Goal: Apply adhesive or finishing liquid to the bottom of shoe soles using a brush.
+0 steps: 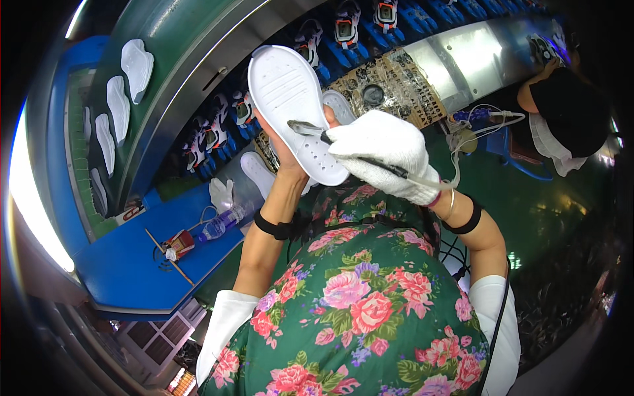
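Observation:
A white shoe sole (281,86) is held up in front of me, its hollow inner face with ridges and small holes turned toward me. My left hand (285,150) grips it from behind and along its edge, fingers partly hidden by the sole. My right hand (386,148), in a white knit glove, is closed around a brush with a dark handle. The flat, dark bristle end of the brush (305,127) lies against the middle of the sole's inner face. A thin pale tube (429,183) runs from the handle past my wrist.
Shoes (347,30) on blue holders line the far side. More white soles (119,109) lie on the green belt at left. A blue table (132,264) carries a plastic bottle (218,226). Taped cardboard (413,99) covers the ledge ahead. Another person (561,99) works at right.

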`<action>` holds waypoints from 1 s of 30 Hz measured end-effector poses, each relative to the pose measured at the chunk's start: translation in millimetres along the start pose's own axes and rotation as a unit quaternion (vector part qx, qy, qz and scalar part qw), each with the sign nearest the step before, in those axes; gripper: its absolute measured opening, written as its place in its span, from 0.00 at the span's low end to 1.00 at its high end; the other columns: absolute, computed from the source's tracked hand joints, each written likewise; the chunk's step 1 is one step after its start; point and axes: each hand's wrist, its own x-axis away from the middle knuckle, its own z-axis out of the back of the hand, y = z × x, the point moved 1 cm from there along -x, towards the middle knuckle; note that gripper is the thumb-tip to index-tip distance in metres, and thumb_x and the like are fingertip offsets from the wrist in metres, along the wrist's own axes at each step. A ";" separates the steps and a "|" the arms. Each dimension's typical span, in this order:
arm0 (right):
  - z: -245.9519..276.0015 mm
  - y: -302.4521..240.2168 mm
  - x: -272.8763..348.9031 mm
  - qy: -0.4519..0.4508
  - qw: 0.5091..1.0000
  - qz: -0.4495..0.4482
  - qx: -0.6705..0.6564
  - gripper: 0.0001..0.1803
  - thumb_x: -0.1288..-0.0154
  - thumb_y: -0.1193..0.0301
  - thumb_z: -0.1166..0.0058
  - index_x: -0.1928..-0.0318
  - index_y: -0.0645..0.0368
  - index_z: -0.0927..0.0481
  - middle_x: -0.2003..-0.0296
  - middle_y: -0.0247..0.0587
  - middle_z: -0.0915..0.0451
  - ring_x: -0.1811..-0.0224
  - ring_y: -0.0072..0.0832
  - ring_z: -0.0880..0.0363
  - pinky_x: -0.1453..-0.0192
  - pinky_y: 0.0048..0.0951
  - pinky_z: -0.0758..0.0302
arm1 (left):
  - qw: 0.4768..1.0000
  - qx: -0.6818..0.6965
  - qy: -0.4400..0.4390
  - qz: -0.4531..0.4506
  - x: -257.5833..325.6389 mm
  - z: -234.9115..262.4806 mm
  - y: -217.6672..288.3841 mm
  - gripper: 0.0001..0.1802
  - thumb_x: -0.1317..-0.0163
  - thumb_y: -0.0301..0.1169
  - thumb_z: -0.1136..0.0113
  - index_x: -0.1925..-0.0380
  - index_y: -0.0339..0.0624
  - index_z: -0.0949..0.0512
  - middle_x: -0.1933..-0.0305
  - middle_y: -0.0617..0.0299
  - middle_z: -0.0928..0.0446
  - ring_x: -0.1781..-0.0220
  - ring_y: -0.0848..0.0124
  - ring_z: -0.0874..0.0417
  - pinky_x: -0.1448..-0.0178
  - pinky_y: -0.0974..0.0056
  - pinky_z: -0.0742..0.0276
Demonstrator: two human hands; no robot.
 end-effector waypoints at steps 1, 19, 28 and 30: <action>-3.1 -0.2 3.0 0.006 0.999 0.017 0.027 0.14 0.47 0.76 0.33 0.58 0.55 0.12 0.57 0.42 0.12 0.60 0.36 0.13 0.55 0.34 0.19 | 1.000 -0.001 0.002 0.001 -1.0 1.8 1.5 0.59 0.46 0.85 0.74 0.45 0.40 0.28 0.63 0.46 0.21 0.66 0.55 0.18 0.63 0.54 0.19; -5.8 -7.6 16.9 -0.059 0.989 -0.060 -0.126 0.09 0.46 0.76 0.34 0.62 0.54 0.12 0.65 0.37 0.13 0.65 0.37 0.15 0.62 0.32 0.19 | 0.997 0.002 -0.068 0.047 -10.1 12.8 17.3 0.53 0.40 0.80 0.66 0.39 0.41 0.34 0.62 0.52 0.31 0.69 0.66 0.35 0.61 0.59 0.29; -12.1 -1.9 24.2 -0.158 0.982 0.033 -0.099 0.11 0.44 0.73 0.35 0.58 0.54 0.15 0.57 0.37 0.15 0.59 0.36 0.18 0.54 0.36 0.19 | 0.974 -0.015 -0.133 0.181 -19.0 21.5 19.0 0.62 0.46 0.84 0.73 0.32 0.42 0.33 0.59 0.39 0.20 0.66 0.53 0.14 0.66 0.57 0.16; -7.0 3.4 23.3 -0.136 0.982 0.029 -0.126 0.13 0.46 0.74 0.33 0.58 0.54 0.14 0.56 0.39 0.14 0.60 0.37 0.17 0.57 0.36 0.19 | 0.969 -0.016 -0.136 0.206 -19.3 21.2 19.0 0.62 0.46 0.84 0.72 0.32 0.41 0.33 0.59 0.39 0.20 0.66 0.53 0.14 0.65 0.56 0.16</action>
